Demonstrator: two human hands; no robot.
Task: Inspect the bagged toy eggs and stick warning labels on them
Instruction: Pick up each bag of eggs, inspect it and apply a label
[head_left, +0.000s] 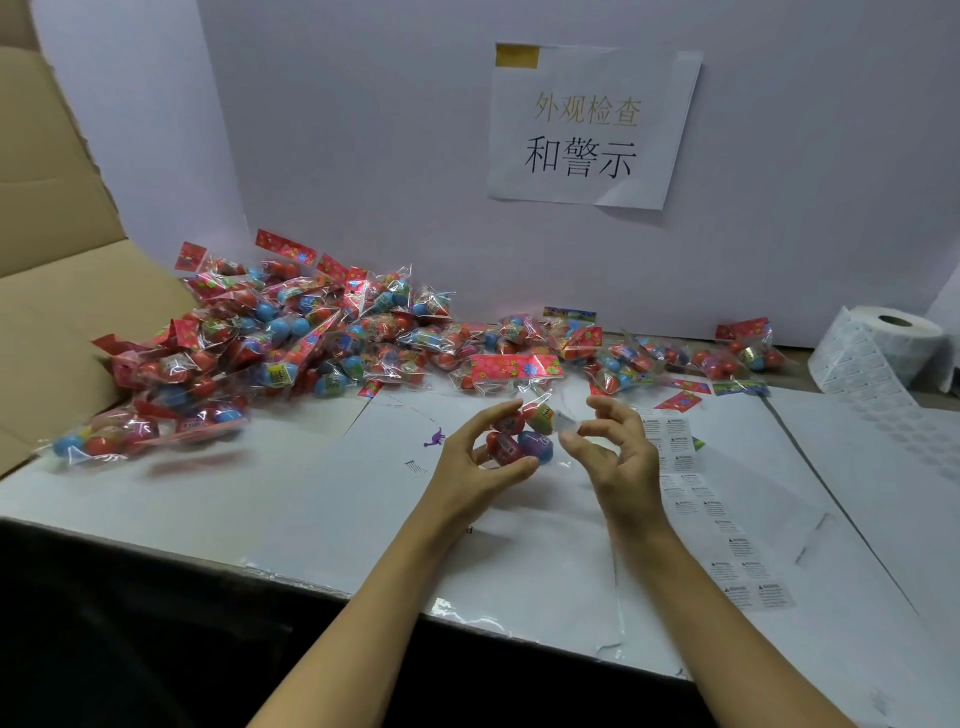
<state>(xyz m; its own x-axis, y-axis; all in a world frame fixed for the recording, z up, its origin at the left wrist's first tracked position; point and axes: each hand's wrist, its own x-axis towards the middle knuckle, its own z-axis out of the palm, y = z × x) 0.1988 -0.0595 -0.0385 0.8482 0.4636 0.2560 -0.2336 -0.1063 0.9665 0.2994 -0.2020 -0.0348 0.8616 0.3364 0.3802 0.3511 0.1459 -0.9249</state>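
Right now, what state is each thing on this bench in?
Left hand: grips one bag of eggs.
Bag of eggs: held just above the table.
Right hand: fingers curled at the bag's clear edge.
Label strip: flat, labels remaining.
Label roll: partly unwound.
Egg bag pile: heaped, untouched.

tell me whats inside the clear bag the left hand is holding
The clear bag gripped by the left hand shows red eggs, a purple-blue one and a green-yellow one. Fingers and crinkled plastic hide the rest, so a full count isn't possible.
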